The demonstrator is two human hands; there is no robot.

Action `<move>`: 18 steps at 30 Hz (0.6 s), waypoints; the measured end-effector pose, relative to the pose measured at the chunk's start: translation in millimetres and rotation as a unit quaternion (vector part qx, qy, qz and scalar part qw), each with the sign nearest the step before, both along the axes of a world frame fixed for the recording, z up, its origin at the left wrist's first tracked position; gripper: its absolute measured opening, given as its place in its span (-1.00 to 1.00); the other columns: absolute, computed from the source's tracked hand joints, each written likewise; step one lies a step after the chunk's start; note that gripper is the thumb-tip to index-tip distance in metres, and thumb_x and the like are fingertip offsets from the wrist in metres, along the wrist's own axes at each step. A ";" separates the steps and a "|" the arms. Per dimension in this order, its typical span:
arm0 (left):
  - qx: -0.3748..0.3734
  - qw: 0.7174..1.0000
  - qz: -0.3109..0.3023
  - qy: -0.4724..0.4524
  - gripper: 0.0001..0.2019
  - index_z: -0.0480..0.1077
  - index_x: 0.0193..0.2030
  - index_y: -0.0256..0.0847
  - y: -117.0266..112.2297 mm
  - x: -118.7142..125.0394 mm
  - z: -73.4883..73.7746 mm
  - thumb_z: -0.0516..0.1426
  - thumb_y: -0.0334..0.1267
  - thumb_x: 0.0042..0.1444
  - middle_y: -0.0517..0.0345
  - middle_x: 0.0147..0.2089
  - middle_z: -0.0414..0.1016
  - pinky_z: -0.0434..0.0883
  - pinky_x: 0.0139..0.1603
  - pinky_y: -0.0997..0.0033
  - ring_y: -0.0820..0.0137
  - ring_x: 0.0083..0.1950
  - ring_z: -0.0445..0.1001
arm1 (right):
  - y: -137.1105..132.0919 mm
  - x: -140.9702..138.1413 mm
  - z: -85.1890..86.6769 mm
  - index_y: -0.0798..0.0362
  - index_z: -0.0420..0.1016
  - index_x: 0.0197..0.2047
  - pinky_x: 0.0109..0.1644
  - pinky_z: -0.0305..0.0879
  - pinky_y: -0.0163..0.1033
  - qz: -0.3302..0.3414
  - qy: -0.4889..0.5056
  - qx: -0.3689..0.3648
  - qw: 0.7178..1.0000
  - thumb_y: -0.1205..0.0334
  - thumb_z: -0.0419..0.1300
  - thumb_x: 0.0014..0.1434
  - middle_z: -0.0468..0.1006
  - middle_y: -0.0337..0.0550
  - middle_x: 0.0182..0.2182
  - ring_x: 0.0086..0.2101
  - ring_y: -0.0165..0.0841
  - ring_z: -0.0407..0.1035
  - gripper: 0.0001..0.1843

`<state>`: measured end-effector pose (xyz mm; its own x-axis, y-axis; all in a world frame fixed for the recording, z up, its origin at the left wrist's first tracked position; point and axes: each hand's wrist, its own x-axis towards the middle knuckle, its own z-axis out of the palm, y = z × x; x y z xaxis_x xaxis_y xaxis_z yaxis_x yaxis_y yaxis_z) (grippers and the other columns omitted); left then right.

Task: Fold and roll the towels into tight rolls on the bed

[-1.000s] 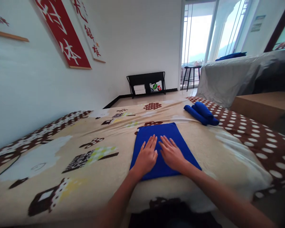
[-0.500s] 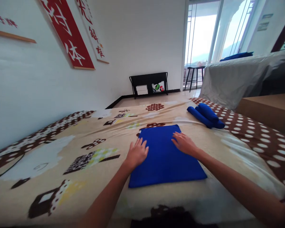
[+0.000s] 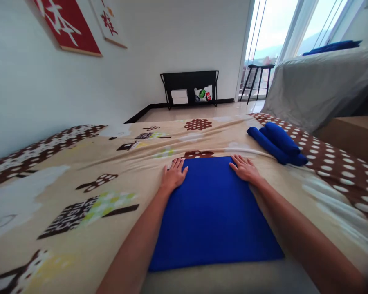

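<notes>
A flat blue cloth [image 3: 214,216] lies spread in front of me on a patterned blanket [image 3: 110,224]. My left hand [image 3: 174,174] rests palm down on its far left corner, fingers stretched away from me. On the far right corner lies my right hand [image 3: 245,168], also flat with its fingers extended. Neither hand grasps anything. To the right, beyond my right hand, is a rolled or folded bundle of blue cloth [image 3: 279,143].
Brown polka-dot borders [image 3: 349,179] edge the blanket. Beyond it stands a low black rack [image 3: 190,78] by the wall. A black stool [image 3: 261,67] is near the window. At right, a sheet-covered piece of furniture [image 3: 322,81] carries more blue cloth [image 3: 334,47], beside a brown box [image 3: 352,132].
Both hands have slid forward to the cloth's far corners. My view has tilted down and come closer, so the cloth looks larger.
</notes>
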<state>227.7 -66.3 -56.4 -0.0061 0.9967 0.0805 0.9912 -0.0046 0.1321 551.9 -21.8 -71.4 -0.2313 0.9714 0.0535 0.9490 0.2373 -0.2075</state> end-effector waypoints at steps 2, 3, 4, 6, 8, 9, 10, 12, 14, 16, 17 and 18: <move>0.005 1.000 0.004 0.004 -0.41 0.00 0.46 -0.21 3.0 3.8 7.8 -0.21 -0.03 0.36 -0.04 0.51 -0.06 -0.38 0.44 -0.27 0.17 0.52 -0.12 | 0.8 -0.3 3.7 0.15 -0.03 0.46 0.42 -0.46 0.21 -0.020 -0.007 0.008 1.000 -0.01 -0.27 0.42 -0.09 0.06 0.43 0.41 -0.13 -0.26 -0.33; 0.012 1.000 0.002 0.007 -0.41 -0.01 0.46 -0.24 5.0 12.8 12.4 -0.22 -0.06 0.36 -0.07 0.51 -0.06 -0.44 0.43 -0.27 0.16 0.53 -0.15 | -0.3 -10.6 5.9 0.20 -0.04 0.46 0.41 -0.52 0.23 -0.022 -0.006 0.019 1.000 0.05 -0.28 0.42 -0.12 0.10 0.43 0.42 -0.11 -0.30 -0.34; 0.022 1.000 -0.006 0.009 -0.41 -0.03 0.47 -0.27 7.0 25.2 16.4 -0.23 -0.09 0.36 -0.07 0.52 -0.08 -0.47 0.44 -0.24 0.18 0.53 -0.18 | -2.3 -26.2 7.9 0.24 -0.06 0.46 0.40 -0.56 0.23 -0.017 -0.003 0.032 0.999 0.11 -0.29 0.42 -0.16 0.12 0.44 0.42 -0.11 -0.34 -0.35; 0.033 0.999 -0.036 0.013 -0.41 -0.07 0.48 -0.27 10.8 53.8 20.3 -0.25 -0.12 0.36 0.01 0.53 -0.14 -0.40 0.48 -0.07 0.26 0.54 -0.23 | -8.0 -65.0 10.4 0.20 -0.08 0.47 0.43 -0.52 0.13 0.020 0.004 0.051 0.999 0.17 -0.27 0.40 -0.17 0.04 0.45 0.42 -0.19 -0.36 -0.37; 0.021 0.997 -0.068 0.012 -0.42 -0.04 0.48 -0.20 12.8 75.4 16.8 -0.25 -0.11 0.37 0.14 0.53 -0.10 -0.22 0.51 0.12 0.37 0.53 -0.18 | -13.8 -98.2 9.4 0.05 -0.05 0.48 0.45 -0.36 -0.03 0.070 0.009 0.046 0.996 0.16 -0.23 0.40 -0.11 -0.12 0.44 0.42 -0.30 -0.29 -0.39; 0.011 0.997 -0.076 0.010 -0.43 -0.01 0.47 -0.16 12.5 79.8 12.9 -0.25 -0.10 0.37 0.19 0.52 -0.07 -0.14 0.50 0.17 0.39 0.52 -0.13 | -16.0 -107.5 7.4 -0.01 -0.02 0.47 0.45 -0.30 -0.07 0.087 0.010 0.040 0.995 0.13 -0.21 0.40 -0.08 -0.19 0.44 0.41 -0.33 -0.25 -0.39; 0.004 0.997 -0.076 0.007 -0.43 -0.01 0.47 -0.13 11.3 79.0 8.3 -0.26 -0.07 0.37 0.21 0.52 -0.06 -0.10 0.49 0.17 0.40 0.52 -0.11 | -17.3 -110.5 4.8 -0.05 -0.01 0.47 0.44 -0.27 -0.08 0.093 0.011 0.035 0.995 0.09 -0.21 0.40 -0.06 -0.22 0.44 0.41 -0.35 -0.23 -0.40; 0.000 0.998 -0.055 0.002 -0.41 -0.04 0.48 -0.10 5.9 63.2 -0.2 -0.28 0.01 0.37 0.20 0.52 -0.10 -0.12 0.49 0.08 0.36 0.52 -0.13 | -17.5 -97.9 -0.5 -0.06 -0.01 0.47 0.44 -0.28 -0.01 0.076 0.013 0.027 0.997 0.00 -0.24 0.41 -0.07 -0.22 0.44 0.41 -0.32 -0.22 -0.38; 0.002 1.000 -0.020 0.000 -0.38 -0.08 0.48 -0.11 -1.1 36.1 -4.2 -0.29 0.07 0.36 0.14 0.54 -0.17 -0.17 0.49 -0.03 0.30 0.53 -0.17 | -16.0 -69.2 -3.5 -0.02 -0.01 0.46 0.44 -0.29 0.08 0.035 0.013 0.020 0.999 -0.07 -0.29 0.41 -0.09 -0.16 0.44 0.41 -0.26 -0.22 -0.35; 0.002 1.000 0.013 0.000 -0.36 -0.08 0.48 -0.13 -7.0 11.9 -2.7 -0.28 0.09 0.35 0.06 0.54 -0.18 -0.17 0.47 -0.12 0.24 0.53 -0.17 | -15.5 -41.0 -2.4 0.05 -0.01 0.46 0.42 -0.27 0.15 -0.003 0.012 0.016 1.000 -0.08 -0.30 0.41 -0.07 -0.06 0.43 0.40 -0.20 -0.19 -0.32; 0.002 1.000 0.026 0.000 -0.36 -0.07 0.48 -0.14 -9.0 5.0 -0.3 -0.27 0.08 0.35 0.03 0.53 -0.15 -0.17 0.46 -0.17 0.21 0.53 -0.14 | -16.4 -32.2 -0.4 0.11 0.00 0.46 0.42 -0.27 0.17 -0.017 0.011 0.017 1.000 -0.07 -0.30 0.41 -0.06 0.00 0.43 0.40 -0.16 -0.17 -0.31; 0.004 0.999 0.035 0.002 -0.37 -0.05 0.47 -0.15 -10.4 3.0 2.7 -0.25 0.07 0.35 -0.02 0.52 -0.12 -0.19 0.44 -0.23 0.18 0.53 -0.12 | -18.1 -28.8 2.3 0.17 0.01 0.45 0.41 -0.29 0.19 -0.027 0.011 0.021 0.999 -0.04 -0.28 0.41 -0.05 0.07 0.42 0.40 -0.13 -0.17 -0.31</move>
<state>230.7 -76.8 -53.7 -0.0758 0.9933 0.0877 0.9897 0.0643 0.1279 523.1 -40.0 -69.1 -0.1778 0.9790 0.0997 0.9559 0.1959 -0.2189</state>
